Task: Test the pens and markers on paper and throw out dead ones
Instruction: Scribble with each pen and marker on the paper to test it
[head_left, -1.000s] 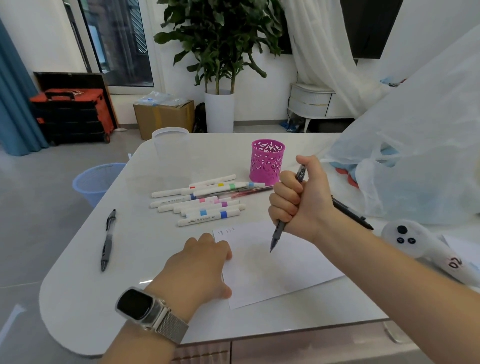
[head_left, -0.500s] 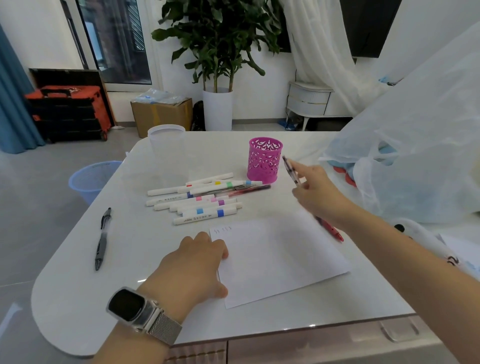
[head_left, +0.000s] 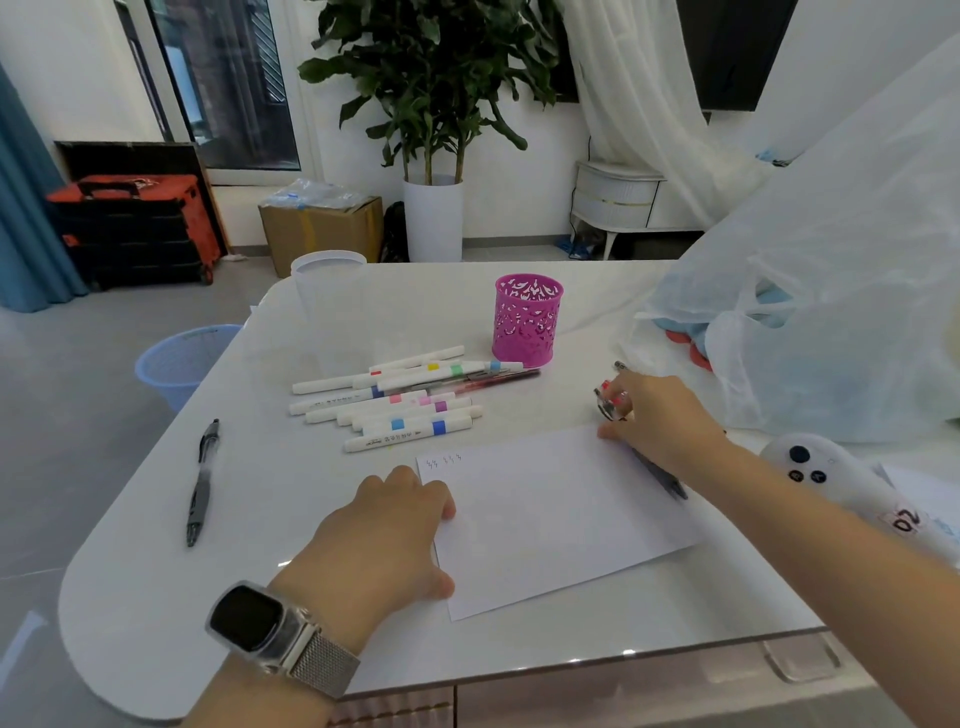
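Note:
A white sheet of paper (head_left: 550, 525) lies in front of me with small scribbles (head_left: 444, 461) in its top left corner. My left hand (head_left: 384, 535) rests on the sheet's left edge with its fingers loosely curled. My right hand (head_left: 660, 415) is down on the table just past the sheet's top right corner, fingertips pinching a pen with red parts (head_left: 609, 402). A dark pen (head_left: 662, 475) lies under that wrist along the sheet's right edge. Several white markers with coloured bands (head_left: 405, 410) lie in a bunch beyond the paper. A black pen (head_left: 200, 483) lies alone at the left.
A pink pen holder (head_left: 527, 322) stands behind the markers, and a clear plastic cup (head_left: 330, 301) at the back left. A big white plastic bag (head_left: 831, 312) fills the right side, with a white controller (head_left: 831, 478) before it. A blue wastebasket (head_left: 176, 364) stands on the floor left of the table.
My right hand lifted the dark pen off the paper, swung right and came down by the pens beside the sheet. The left hand stayed on the paper.

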